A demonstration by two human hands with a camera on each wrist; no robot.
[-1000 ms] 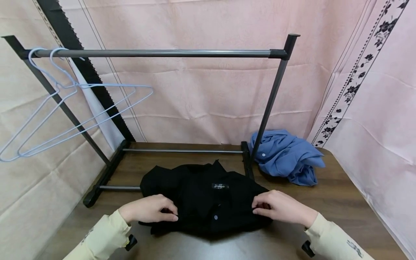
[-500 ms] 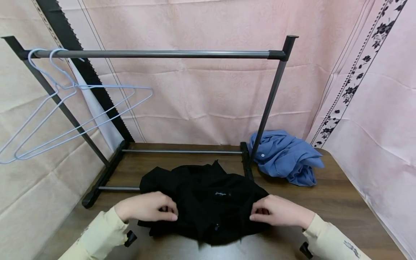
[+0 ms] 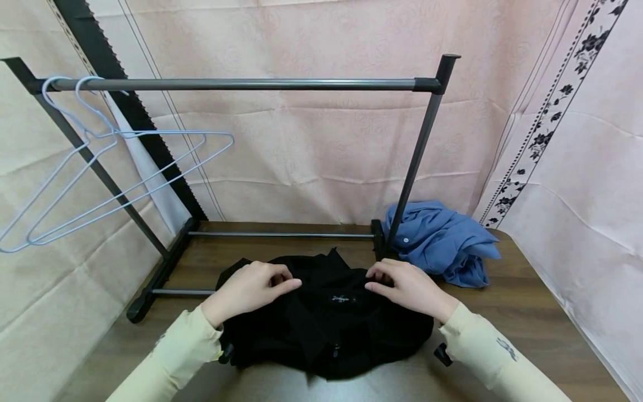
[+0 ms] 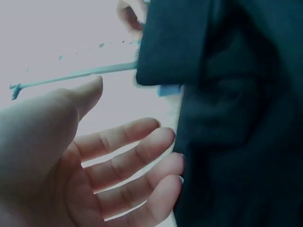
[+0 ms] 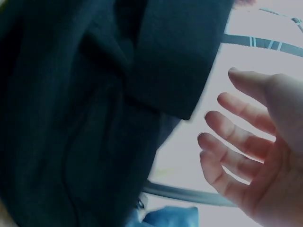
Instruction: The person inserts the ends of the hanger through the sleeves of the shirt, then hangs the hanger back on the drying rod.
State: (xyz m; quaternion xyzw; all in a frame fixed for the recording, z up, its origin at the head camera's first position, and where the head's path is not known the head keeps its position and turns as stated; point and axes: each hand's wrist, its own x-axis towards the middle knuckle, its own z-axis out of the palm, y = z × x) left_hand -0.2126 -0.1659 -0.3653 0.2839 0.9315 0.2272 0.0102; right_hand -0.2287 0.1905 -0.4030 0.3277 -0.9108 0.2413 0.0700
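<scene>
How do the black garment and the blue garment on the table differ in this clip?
The black garment is spread wide; the blue garment is bunched in a heap. Pale lettering shows on the black garment, none on the blue. The left hand and right hand are by the black garment, neither by the blue. Both lie on the table.

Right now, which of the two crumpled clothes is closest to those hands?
The black garment with pale lettering: it lies right by the left hand and right hand. The blue garment is farther back, beside the rack's right upright.
</scene>
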